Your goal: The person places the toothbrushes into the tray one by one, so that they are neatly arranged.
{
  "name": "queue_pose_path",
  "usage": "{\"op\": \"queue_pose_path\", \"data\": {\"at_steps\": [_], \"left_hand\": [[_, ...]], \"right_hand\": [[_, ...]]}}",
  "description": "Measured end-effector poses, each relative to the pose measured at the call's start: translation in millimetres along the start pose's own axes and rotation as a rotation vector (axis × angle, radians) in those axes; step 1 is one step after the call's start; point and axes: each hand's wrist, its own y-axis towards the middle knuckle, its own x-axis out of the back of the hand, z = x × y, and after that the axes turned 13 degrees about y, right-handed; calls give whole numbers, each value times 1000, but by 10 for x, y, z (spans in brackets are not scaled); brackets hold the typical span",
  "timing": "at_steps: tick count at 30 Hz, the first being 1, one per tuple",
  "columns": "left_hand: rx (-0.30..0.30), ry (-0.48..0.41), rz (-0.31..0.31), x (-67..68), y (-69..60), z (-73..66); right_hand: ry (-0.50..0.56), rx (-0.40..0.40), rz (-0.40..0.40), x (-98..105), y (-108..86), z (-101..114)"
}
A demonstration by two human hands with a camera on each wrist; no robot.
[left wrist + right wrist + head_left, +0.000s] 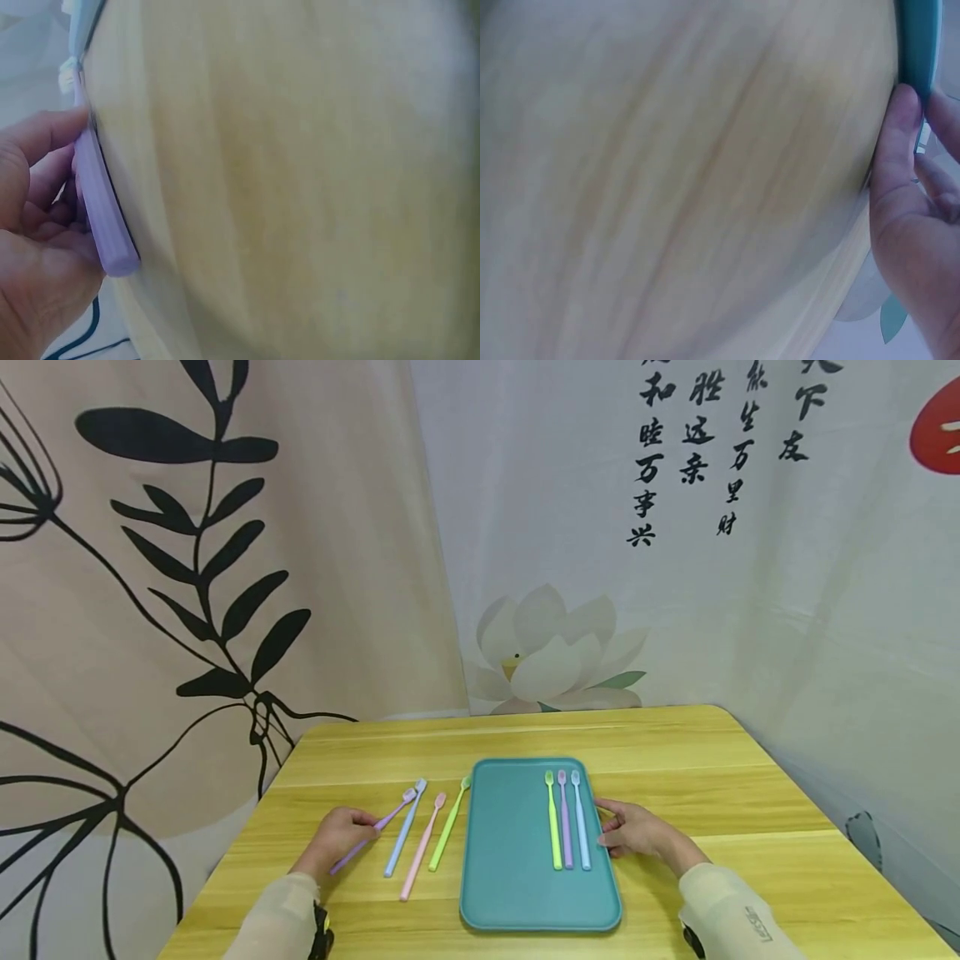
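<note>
My left hand (347, 835) pinches the handle of a purple toothbrush (103, 202) at the left of the table. Its head lies close beside the head of a blue toothbrush (405, 831). A pink toothbrush (423, 847) and a green toothbrush (448, 827) lie farther right, the green one's head near the tray's left edge. On the teal tray (510, 843) a green toothbrush (553, 822), a purple toothbrush (566, 822) and a blue toothbrush (581, 822) lie side by side, heads away from me. My right hand (637, 831) grips the tray's right rim, thumb against its outer side.
The wooden table (750, 827) reaches back to a printed curtain (360, 568) with plants, a lotus and writing. Bands with dark devices circle both wrists.
</note>
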Motion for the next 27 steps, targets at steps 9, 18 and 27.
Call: {"op": "queue_pose_path", "data": {"at_steps": [9,18,27], "left_hand": [[80,-45,-31,38,27,-36],[80,-69,-74,102,90,-151],[108,-159,-88,112,171,-277]], "right_hand": [[9,-18,17,0,1,9],[-2,-21,3,3,6,0],[-6,-15,0,-1,9,-2]]}}
